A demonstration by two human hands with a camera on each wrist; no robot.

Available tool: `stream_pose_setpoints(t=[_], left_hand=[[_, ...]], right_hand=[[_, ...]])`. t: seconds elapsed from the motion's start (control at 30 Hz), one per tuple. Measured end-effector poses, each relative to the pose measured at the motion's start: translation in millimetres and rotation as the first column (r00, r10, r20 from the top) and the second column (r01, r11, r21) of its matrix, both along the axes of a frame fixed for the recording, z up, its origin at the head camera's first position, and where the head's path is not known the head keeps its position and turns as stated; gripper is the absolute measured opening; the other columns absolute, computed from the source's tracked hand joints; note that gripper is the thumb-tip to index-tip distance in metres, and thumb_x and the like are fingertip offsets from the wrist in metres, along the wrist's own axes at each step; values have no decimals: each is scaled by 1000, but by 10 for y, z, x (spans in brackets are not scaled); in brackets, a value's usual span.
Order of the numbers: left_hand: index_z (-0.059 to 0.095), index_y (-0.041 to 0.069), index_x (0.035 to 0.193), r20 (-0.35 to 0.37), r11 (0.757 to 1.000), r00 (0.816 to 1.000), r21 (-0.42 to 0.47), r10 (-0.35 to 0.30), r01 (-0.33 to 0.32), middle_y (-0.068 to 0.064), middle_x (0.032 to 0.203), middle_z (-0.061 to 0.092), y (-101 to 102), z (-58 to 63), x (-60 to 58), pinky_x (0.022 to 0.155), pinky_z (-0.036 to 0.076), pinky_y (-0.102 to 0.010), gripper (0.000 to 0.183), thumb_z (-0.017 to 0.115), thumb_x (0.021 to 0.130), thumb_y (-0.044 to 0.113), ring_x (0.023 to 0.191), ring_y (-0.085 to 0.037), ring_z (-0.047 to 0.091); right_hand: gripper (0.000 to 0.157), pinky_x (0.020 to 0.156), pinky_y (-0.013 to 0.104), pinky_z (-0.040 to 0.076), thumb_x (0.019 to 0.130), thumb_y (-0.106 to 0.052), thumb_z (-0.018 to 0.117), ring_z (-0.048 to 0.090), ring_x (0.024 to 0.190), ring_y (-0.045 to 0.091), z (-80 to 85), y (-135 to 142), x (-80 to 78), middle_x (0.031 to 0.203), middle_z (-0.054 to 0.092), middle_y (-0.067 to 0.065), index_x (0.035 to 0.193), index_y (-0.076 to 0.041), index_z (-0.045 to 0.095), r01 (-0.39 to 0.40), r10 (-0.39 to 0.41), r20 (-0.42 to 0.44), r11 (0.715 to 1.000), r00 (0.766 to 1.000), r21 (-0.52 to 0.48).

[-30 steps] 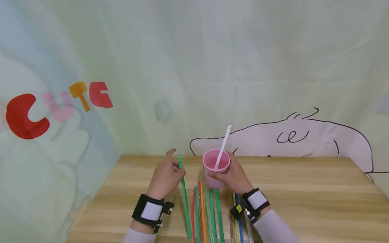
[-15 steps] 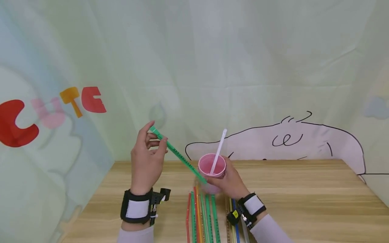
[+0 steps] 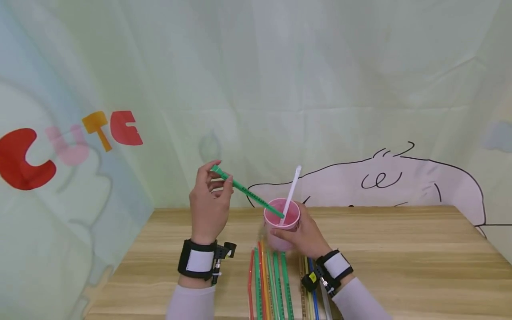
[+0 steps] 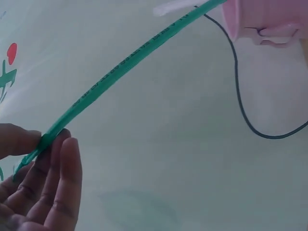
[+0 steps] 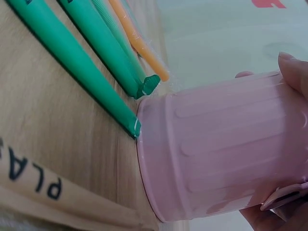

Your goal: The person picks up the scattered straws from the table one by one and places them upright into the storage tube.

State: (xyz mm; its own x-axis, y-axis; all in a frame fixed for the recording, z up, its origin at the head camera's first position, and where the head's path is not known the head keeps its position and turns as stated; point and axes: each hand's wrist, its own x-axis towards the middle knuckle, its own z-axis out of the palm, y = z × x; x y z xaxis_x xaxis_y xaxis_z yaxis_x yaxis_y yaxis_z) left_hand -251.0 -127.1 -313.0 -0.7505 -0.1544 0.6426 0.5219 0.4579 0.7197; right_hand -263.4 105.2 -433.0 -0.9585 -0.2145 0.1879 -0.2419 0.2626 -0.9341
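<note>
My left hand (image 3: pixel 210 202) pinches a green paper-wrapped straw (image 3: pixel 252 194) near its upper end, between thumb and fingers. The straw slants down to the right, and its lower end lies inside the mouth of a pink cup (image 3: pixel 276 240). A white wrapped straw (image 3: pixel 293 189) leans in that cup and sticks up above the rim. Around the cup's right side, my right hand (image 3: pixel 306 233) grips it near the top, thumb across the front. In the right wrist view the ribbed cup (image 5: pixel 226 144) stands upright with its base at the wooden table.
In front of the cup, several green straws (image 3: pixel 287 284), a red straw (image 3: pixel 250 284) and an orange straw (image 3: pixel 264 289) lie side by side on the table (image 3: pixel 400 258). Brown (image 3: pixel 302 289) and blue straws (image 3: pixel 314 302) lie by the right wrist. A printed curtain (image 3: pixel 320 89) hangs behind.
My left hand has lifted the green straw off the table and tilted it, then shifted right, bringing its lower end into the cup's mouth. The right hand keeps holding the cup.
</note>
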Motion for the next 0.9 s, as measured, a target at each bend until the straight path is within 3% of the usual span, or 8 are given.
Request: stream_pose_setpoints(t=[0.17, 0.3, 0.47, 0.53, 0.63, 0.73, 0.8, 0.9], left_hand=[[54, 9, 140, 73, 996, 997, -82, -18, 24, -13, 109, 70, 120, -147, -100, 81, 64, -40, 46, 72, 97, 10, 98, -27, 76], [54, 9, 141, 158, 989, 987, -131, -44, 65, -14, 108, 71, 175, -246, -171, 80, 64, -43, 47, 72, 97, 12, 94, -28, 77], [42, 9, 151, 303, 975, 951, -185, -63, 123, -12, 113, 72, 155, -327, -228, 77, 63, -43, 65, 74, 97, 28, 98, -28, 76], [29, 11, 159, 390, 970, 918, -183, -75, 157, -11, 123, 69, 127, -343, -243, 82, 62, -45, 83, 75, 95, 39, 108, -28, 74], [12, 13, 165, 525, 958, 844, -175, -104, 227, -11, 144, 60, 95, -414, -272, 94, 58, -52, 107, 77, 90, 52, 127, -32, 64], [14, 13, 166, 625, 928, 767, -184, -144, 324, -14, 159, 46, 118, -551, -287, 104, 51, -62, 114, 78, 84, 60, 141, -40, 52], [21, 10, 164, 640, 902, 747, -195, -180, 385, -18, 161, 43, 169, -655, -297, 107, 46, -67, 113, 79, 82, 63, 144, -43, 47], [32, 17, 160, 634, 866, 726, -175, -265, 469, -14, 157, 50, 276, -784, -314, 113, 42, -66, 104, 82, 80, 62, 145, -38, 48]], right_hand=[[87, 113, 56, 47, 86, -24, 87, 53, 139, 31, -2, -7, 0, 148, 55, 10, 154, -15, 34, 3, -3, 8, 1000, 1000, -7], [87, 111, 55, 49, 85, -24, 87, 54, 137, 30, 2, -14, -8, 147, 55, 10, 154, -16, 34, 6, -6, 11, 1000, 1000, -9], [87, 111, 54, 50, 86, -23, 86, 54, 137, 30, 11, -21, -13, 147, 54, 9, 155, -17, 33, 4, -4, 12, 1000, 1000, -4], [88, 112, 54, 49, 86, -23, 86, 54, 138, 30, 16, -24, -13, 148, 54, 9, 155, -17, 32, -3, 3, 12, 1000, 1000, -6], [88, 112, 55, 48, 86, -23, 86, 53, 138, 30, 17, -25, -16, 148, 54, 10, 155, -17, 32, -8, 9, 6, 1000, 1000, -8], [88, 110, 55, 50, 86, -24, 86, 54, 137, 31, 4, -18, -18, 148, 54, 11, 155, -16, 32, -12, 12, 4, 1000, 1000, -10], [88, 109, 54, 51, 86, -25, 86, 54, 137, 31, -7, -7, -22, 148, 54, 11, 155, -16, 32, -10, 10, 2, 1000, 1000, 2], [87, 110, 53, 50, 86, -25, 86, 54, 138, 32, -10, 19, -28, 149, 53, 13, 155, -15, 33, -2, 3, -13, 999, 1000, 40]])
